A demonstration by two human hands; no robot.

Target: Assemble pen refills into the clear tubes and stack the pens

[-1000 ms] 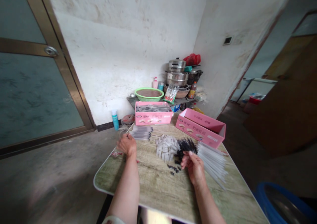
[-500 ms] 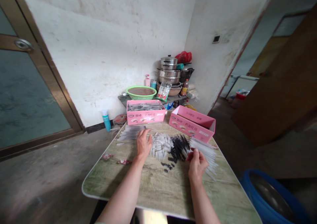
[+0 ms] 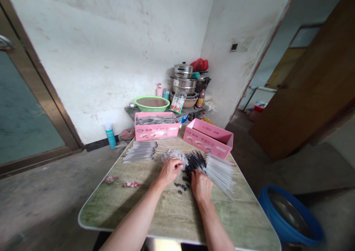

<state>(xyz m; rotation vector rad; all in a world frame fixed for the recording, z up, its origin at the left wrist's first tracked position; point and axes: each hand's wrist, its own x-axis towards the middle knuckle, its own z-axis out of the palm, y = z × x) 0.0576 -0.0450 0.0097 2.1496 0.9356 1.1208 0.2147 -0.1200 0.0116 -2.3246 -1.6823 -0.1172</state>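
My left hand (image 3: 170, 170) is closed at the near edge of a heap of small white pieces (image 3: 174, 155), its thumb and fingers drawn together. Whatever they may pinch is too small to make out. My right hand (image 3: 202, 184) has its fingers bent down at the near side of a pile of black slender pieces (image 3: 195, 160), and the fingertips are partly hidden. Beside it on the right lies a fan of translucent white sticks (image 3: 221, 171). A row of greyish sticks (image 3: 140, 152) lies at the left. A few short black bits (image 3: 181, 186) are scattered between my hands.
A pink box (image 3: 157, 132) full of grey sticks stands at the table's back edge, and another pink box (image 3: 208, 142) stands to its right. Behind them are a green basin (image 3: 152, 108) and stacked pots (image 3: 183, 82). A blue tub (image 3: 294, 221) stands at the right.
My left hand has moved right, from beside the grey sticks to the white heap, and its fingers have closed. My right hand has moved left, from the translucent sticks to the black pile.
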